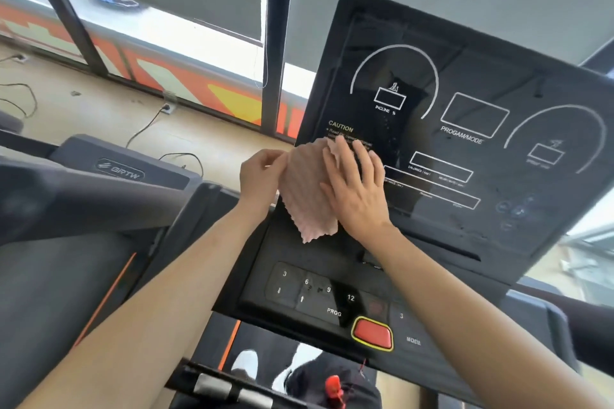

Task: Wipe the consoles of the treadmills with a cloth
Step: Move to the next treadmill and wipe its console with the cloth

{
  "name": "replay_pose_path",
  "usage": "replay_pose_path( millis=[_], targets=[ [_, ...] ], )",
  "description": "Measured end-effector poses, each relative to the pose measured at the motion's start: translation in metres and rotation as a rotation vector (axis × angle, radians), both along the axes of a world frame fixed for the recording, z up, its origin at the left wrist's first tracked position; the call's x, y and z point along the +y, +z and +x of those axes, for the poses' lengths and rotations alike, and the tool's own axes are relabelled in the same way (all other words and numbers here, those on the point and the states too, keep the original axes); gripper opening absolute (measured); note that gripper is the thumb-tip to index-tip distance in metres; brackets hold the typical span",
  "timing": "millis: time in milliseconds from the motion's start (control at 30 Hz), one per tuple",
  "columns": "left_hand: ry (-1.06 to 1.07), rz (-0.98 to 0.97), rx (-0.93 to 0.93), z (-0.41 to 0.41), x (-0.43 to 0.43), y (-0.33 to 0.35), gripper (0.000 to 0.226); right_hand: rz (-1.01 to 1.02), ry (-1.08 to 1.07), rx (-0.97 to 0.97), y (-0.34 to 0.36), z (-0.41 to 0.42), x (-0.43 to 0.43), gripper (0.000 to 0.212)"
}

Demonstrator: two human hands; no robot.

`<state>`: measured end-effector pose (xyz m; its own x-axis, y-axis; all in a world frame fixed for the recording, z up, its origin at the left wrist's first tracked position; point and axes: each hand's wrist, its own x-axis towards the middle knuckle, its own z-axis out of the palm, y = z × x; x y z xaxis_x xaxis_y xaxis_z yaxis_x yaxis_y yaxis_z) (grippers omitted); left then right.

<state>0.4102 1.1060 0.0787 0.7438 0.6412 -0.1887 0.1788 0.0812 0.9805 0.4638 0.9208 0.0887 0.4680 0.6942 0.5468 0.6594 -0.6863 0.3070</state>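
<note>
1. The pink cloth [305, 189] lies against the lower left corner of the console [465, 76]; its lowest corner hangs free above the keypad [315, 289].
2. The left hand [262, 173] pinches the left edge of the cloth between thumb and fingers; the right hand [355, 189] lies flat with straight fingers and presses the cloth's right part to the panel, holding nothing inside it.
3. Risk: only a part of the cloth is under the flat hand; I think it may bunch or slide out when the wipe goes toward the right edge, leaving streaks.
4. Risk: a wipe going down to the console's near edge passes over the keys and the red button [372, 332]; a firm press could trigger a function while the shoes [246, 365] stand below; I cannot tell whether the machine has power.
5. Risk: the hanging corner could catch the red clip [334, 388] near the bottom.
6. Writing on the console: "INCLINE %", "CAUTION", "PROGAM/MODE", "CALORIES"; the small lines under "CAUTION" are unreadable; the keys show 3, 6, 9, 12, "PROG", "MODE".
7. The neighbouring treadmill [121, 171] at the left carries a logo that reads like "BRTW".
</note>
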Motion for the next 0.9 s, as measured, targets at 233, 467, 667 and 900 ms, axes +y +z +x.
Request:
replay_pose_path(
  millis=[233, 467, 667, 900],
  targets=[
    [0.023, 0.273, -0.016, -0.008, -0.002, -0.008, 0.017, -0.239, 0.484, -0.2, 0.004, 0.021, -0.014, 0.035],
    [-0.103, 0.032, -0.129, -0.027, -0.002, -0.021, 0.036, -0.404, 0.425, -0.05, 0.005, 0.015, -0.007, 0.045],
    [-0.159, -0.071, -0.186, -0.035, 0.0, -0.022, 0.034, -0.462, 0.238, 0.165, 0.0, 0.002, 0.008, 0.064],
    [-0.203, -0.15, -0.201, -0.037, 0.0, -0.027, 0.035, -0.496, 0.174, 0.205, 0.007, 0.005, 0.009, 0.075]
  ],
)
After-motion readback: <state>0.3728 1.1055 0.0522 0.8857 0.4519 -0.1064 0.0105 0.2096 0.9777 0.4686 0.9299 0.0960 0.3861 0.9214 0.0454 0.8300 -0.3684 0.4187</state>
